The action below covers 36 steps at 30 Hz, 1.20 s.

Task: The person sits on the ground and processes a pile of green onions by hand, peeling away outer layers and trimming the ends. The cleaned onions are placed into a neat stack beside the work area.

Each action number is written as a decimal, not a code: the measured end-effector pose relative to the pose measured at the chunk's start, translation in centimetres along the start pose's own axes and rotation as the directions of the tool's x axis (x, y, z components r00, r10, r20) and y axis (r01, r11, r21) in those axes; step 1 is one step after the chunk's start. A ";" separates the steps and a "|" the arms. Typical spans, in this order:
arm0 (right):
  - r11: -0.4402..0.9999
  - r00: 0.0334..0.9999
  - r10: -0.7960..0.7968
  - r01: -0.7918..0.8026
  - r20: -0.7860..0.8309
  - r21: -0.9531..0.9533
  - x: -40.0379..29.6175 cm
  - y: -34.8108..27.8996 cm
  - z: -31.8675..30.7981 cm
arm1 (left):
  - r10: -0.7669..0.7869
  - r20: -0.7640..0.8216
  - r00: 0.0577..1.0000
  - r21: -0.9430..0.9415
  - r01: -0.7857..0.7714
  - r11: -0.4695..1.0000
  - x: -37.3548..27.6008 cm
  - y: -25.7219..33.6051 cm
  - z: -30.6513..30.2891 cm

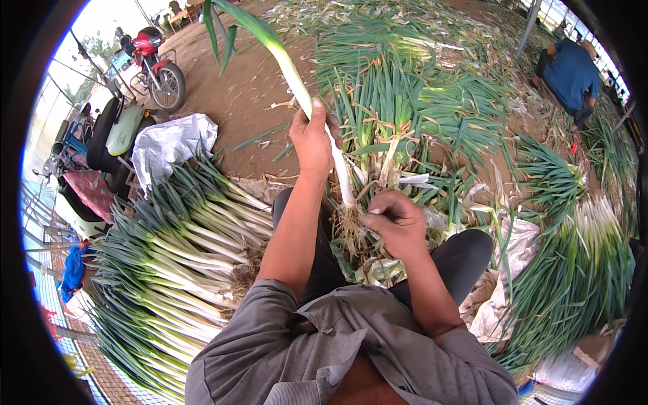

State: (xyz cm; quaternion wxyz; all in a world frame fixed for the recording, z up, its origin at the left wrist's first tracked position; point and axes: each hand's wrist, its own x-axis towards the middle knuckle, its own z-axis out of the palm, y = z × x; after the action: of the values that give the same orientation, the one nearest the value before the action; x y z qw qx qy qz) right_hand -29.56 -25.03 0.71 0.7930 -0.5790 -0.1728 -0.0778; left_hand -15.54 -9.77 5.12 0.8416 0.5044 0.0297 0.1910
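My left hand is closed around the white shaft of a large green onion, held at a slant with its green leaves up and away and its roots near my knees. Just right of those roots is my right hand, fingers bent and thumb near the fingertips; whether something small is pinched there I cannot tell. Loose peeled leaves and husks lie between my legs. Beyond my hands stands a bunch of green onions with dry outer leaves.
A long pile of clean-shafted green onions lies at left beside a white woven sack. More green onions lie at right. Two-wheelers, including a red motorcycle, stand upper left. Another person crouches upper right near a metal post.
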 end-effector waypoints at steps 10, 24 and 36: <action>0.641 0.998 0.046 -0.054 -0.033 -0.766 2.9 2.0 0.9 | 0.293 -0.023 0.956 0.176 -0.284 0.942 -0.6 1.8 2.4; 0.934 0.957 0.289 -0.273 0.039 -0.231 2.3 2.5 -1.2 | -0.087 0.414 0.906 -0.201 0.184 0.962 -2.1 0.1 -0.5; 0.941 0.955 0.296 -0.289 0.012 -0.176 1.1 3.5 -0.5 | -0.169 0.370 0.914 -0.088 0.215 0.973 -3.1 -0.2 0.4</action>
State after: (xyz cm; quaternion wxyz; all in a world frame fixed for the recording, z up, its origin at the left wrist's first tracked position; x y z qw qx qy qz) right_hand -27.30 -24.29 -2.11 0.7392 -0.6661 -0.0926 0.0371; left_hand -18.28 -11.24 4.73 0.8779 0.4707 -0.0876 0.0132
